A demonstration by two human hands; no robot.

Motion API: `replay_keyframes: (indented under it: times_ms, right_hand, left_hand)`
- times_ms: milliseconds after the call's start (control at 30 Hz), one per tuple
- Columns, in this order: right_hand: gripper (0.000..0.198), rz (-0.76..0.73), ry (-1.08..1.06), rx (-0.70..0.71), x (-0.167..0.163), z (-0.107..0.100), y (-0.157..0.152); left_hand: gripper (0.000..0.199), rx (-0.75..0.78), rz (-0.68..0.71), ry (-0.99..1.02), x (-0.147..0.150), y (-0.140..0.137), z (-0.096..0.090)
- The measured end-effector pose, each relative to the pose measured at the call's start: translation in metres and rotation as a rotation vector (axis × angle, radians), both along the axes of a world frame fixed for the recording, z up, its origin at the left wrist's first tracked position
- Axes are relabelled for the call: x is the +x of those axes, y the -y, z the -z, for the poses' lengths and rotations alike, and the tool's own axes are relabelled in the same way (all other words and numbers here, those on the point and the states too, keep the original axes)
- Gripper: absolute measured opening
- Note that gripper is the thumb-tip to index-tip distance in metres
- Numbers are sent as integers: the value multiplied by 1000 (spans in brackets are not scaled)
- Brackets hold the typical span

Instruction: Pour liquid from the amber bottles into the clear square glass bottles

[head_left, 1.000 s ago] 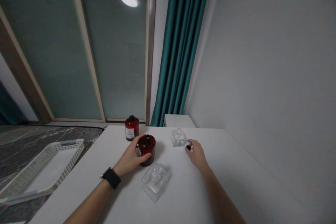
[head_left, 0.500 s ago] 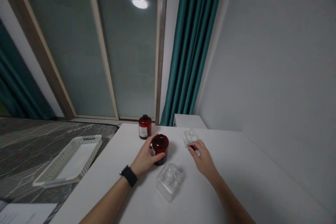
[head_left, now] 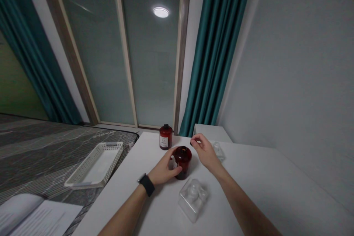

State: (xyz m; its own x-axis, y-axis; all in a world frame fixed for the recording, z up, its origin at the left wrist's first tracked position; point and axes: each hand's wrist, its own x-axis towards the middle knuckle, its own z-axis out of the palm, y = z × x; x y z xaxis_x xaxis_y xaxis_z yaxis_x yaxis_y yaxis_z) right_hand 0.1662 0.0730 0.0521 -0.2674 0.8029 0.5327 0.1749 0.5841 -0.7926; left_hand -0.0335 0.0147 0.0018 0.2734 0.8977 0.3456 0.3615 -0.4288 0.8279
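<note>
**Dark Red Jar Being Held on the White Table**

Dark red glass is what the left hand (head_left: 165, 166) is gripping: a round jar (head_left: 182, 161) standing upright on the white table (head_left: 262, 188), near the far edge. The fingers are wrapping around its left side, with a black watch (head_left: 146, 184) on the wrist.

The right hand (head_left: 205, 152) is floating just above and to the right of the jar's open top. Its fingertips are pinching a tiny dark thing (head_left: 191, 142), too small to name.

The jar could tip if the left hand is letting go too soon. The small piece could slip out of the pinch and roll away.

Another red bottle (head_left: 165, 137) is standing just behind. A clear plastic piece (head_left: 193, 198) is lying in front, and a white basket (head_left: 95, 164) is sitting well off to the left.
</note>
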Motion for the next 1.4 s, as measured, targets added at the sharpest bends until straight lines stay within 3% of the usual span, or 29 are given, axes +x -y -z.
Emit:
replay_keyframes:
  times_ms: [233, 667, 1067, 1267, 1400]
  right_hand:
    - [12, -41, -48, -16, -10, 2, -4]
    - [6, -136, 103, 2, -5, -9, 8]
    - [17, -200, 346, 137, 10, -28, 12]
    - [43, -175, 303, 137, 13, -24, 9]
    - [47, -212, 299, 112, 13, -23, 9]
  left_hand:
    - [70, -4, -40, 19, 6, 3, -4]
    - [68, 36, -66, 28, 9, 1, 2]
    - [64, 85, -124, 10, 14, 1, 4]
    - [67, 101, -134, 6, 13, 0, 8]
    - [67, 102, -134, 5, 13, 0, 7]
